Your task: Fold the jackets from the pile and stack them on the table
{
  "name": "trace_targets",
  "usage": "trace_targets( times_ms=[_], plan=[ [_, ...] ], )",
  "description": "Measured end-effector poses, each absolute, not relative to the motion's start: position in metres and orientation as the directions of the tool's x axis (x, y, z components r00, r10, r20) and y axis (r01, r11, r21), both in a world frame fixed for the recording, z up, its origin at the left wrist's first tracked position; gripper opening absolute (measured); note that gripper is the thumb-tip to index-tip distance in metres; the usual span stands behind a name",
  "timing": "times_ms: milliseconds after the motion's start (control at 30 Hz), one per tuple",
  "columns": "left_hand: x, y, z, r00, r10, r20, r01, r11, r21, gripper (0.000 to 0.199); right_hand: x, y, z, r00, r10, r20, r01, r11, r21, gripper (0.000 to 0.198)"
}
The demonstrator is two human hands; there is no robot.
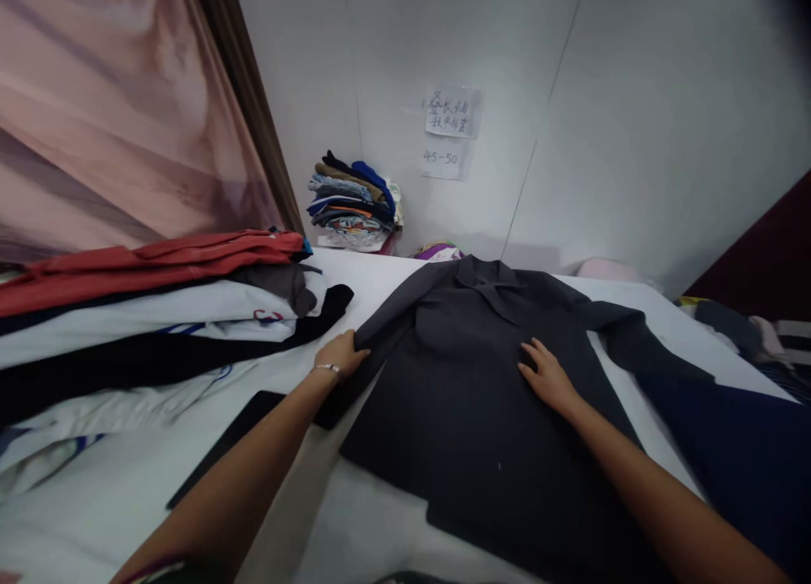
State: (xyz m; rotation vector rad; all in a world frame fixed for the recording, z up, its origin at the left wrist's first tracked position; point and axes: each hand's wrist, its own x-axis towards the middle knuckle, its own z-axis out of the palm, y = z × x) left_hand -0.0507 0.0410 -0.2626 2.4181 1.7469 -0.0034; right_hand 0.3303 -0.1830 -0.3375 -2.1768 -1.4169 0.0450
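Note:
A dark grey long-sleeved collared shirt (pixel 456 398) lies spread on the white table, its collar toward the wall. My left hand (pixel 340 354), with a bracelet at the wrist, is closed on the sleeve at the shirt's left side. The fingertips there are partly hidden. On the front of the shirt rests my right hand (pixel 548 379), its fingers apart and nothing in them. The other sleeve (pixel 659 352) stretches out to the right over a navy cloth (pixel 741 449).
Layered garments, with a red one (pixel 158 259) on top, cover the table's left side. A folded clothes stack (pixel 355 199) stands by the wall under paper signs (pixel 451 132). More clothes (pixel 735 330) lie at right. A pink curtain (pixel 127 102) hangs at left.

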Motion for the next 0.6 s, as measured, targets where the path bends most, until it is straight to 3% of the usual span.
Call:
trace_targets(
  times_ms=[100, 167, 233, 300, 400, 600],
  plan=[
    [-0.047, 0.066, -0.230, 0.301, 0.951, -0.064, 0.948, -0.291, 0.131, 0.024, 0.298, -0.207, -0.344, 0.342, 0.908, 0.243, 0.906, -0.251, -0.340, 0.045],
    [-0.040, 0.092, -0.193, 0.291, 0.955, 0.064, 0.945, -0.297, 0.136, 0.030, 0.281, -0.217, -0.346, 0.324, 0.923, 0.206, 0.927, -0.267, -0.263, 0.047],
    [-0.030, 0.116, -0.154, 0.281, 0.914, 0.291, 0.918, -0.344, 0.195, 0.029, 0.270, -0.222, -0.346, 0.323, 0.929, 0.179, 0.938, -0.290, -0.189, 0.049],
    [-0.019, 0.130, -0.127, 0.258, 0.894, 0.366, 0.907, -0.354, 0.226, 0.034, 0.264, -0.224, -0.345, 0.331, 0.930, 0.157, 0.940, -0.311, -0.141, 0.051],
    [-0.001, 0.122, -0.128, 0.298, 0.900, 0.317, 0.856, -0.399, 0.329, 0.034, 0.261, -0.226, -0.343, 0.353, 0.926, 0.135, 0.933, -0.337, -0.129, 0.053],
    [0.010, 0.043, -0.231, 0.404, 0.915, -0.009, 0.736, -0.319, 0.597, 0.026, 0.268, -0.230, -0.346, 0.343, 0.920, 0.192, 0.934, -0.313, -0.170, 0.055]
  ],
)
